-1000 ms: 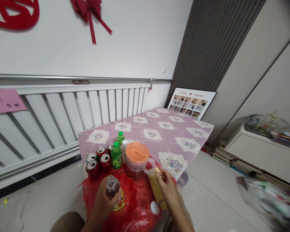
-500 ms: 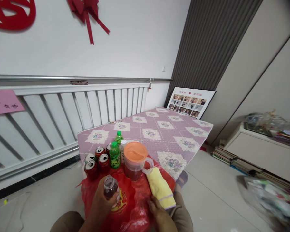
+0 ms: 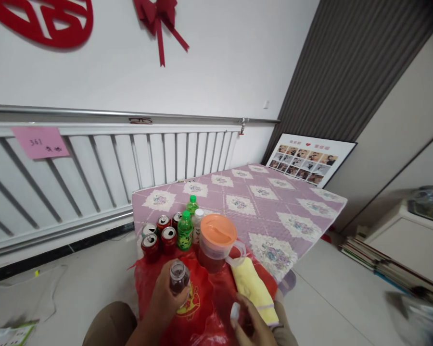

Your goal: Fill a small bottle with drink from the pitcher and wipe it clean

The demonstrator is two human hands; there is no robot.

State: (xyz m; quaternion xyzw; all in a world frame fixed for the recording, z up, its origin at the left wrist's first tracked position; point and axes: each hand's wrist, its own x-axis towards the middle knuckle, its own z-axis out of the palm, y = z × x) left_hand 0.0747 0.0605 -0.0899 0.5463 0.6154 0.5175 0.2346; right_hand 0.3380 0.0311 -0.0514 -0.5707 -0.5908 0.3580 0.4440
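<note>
My left hand (image 3: 165, 294) is wrapped round an uncapped clear bottle (image 3: 179, 278) with dark liquid in it, held upright over a red tray (image 3: 202, 298) with a gold print. Lower right, my right hand (image 3: 251, 323) pinches a small white bottle cap (image 3: 235, 311) between thumb and fingers. Just beyond that hand lies a folded yellow cloth (image 3: 254, 287). A clear pitcher (image 3: 212, 259) with an orange lid (image 3: 218, 228) and reddish liquid stands past the bottle.
Several opened drink cans (image 3: 169, 239) stand left of a green-capped bottle (image 3: 185, 231), a second green bottle (image 3: 192, 205) and a white-capped bottle (image 3: 197, 223). A floral cloth (image 3: 238, 204) covers the table. A radiator (image 3: 166, 156) runs along the wall.
My right hand has come up from beside the yellow cloth, and the white cap now shows in its fingers. The view has turned slightly left; the left hand still grips the bottle.
</note>
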